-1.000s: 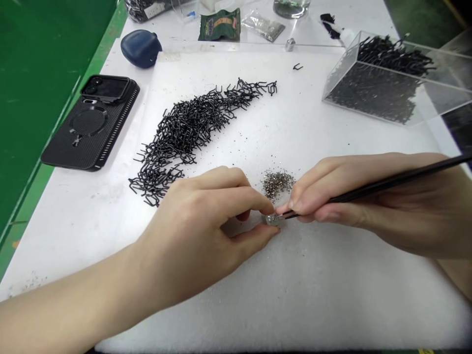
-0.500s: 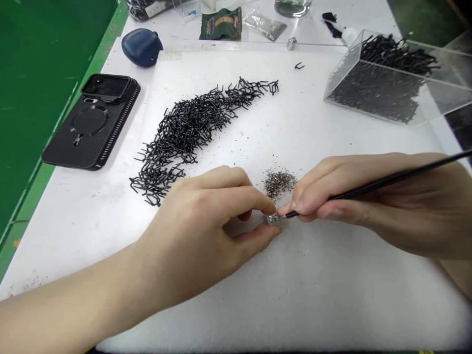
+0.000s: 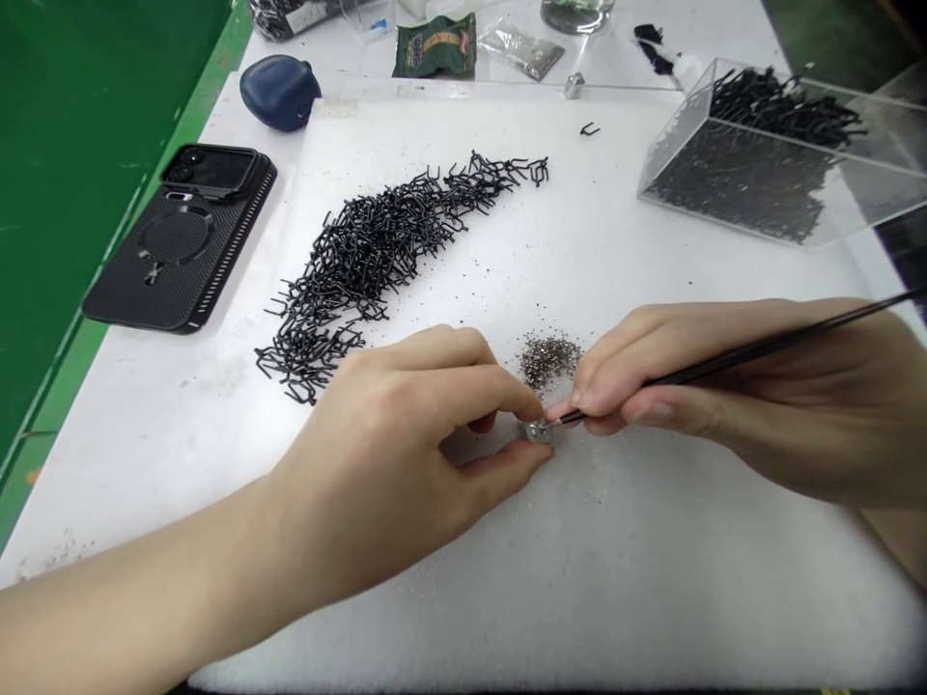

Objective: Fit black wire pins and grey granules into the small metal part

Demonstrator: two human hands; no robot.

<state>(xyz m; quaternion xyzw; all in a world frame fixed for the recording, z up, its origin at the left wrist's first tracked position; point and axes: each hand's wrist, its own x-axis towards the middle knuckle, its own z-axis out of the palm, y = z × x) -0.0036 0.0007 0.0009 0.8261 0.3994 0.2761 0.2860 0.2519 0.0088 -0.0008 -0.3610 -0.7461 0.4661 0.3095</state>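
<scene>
Between the thumb and index finger of my left hand [image 3: 406,434] is a small silvery metal piece [image 3: 537,433], resting low on the white work surface [image 3: 637,589]. My right hand [image 3: 731,386] grips a thin black-handled tool [image 3: 768,347] like a fine brush or pen. Its tip meets the top of the metal piece; the exact kind of tip is too small to make out. Just beyond my fingertips lies a little heap of tiny shiny brown-grey bits [image 3: 547,359]. Farther left spreads a pile of small black forked pieces [image 3: 383,236].
A clear box of black pieces [image 3: 753,183] stands at the right. To the left are a black phone [image 3: 181,236] and a dark blue case [image 3: 280,93]. Along the back sit a green packet [image 3: 435,46], a clear bag [image 3: 521,48], a small metal cylinder [image 3: 574,85] and a glass [image 3: 577,13].
The back end of the black-handled tool has dipped slightly in my right hand, its tip staying at the metal piece. My left hand holds the same place.
</scene>
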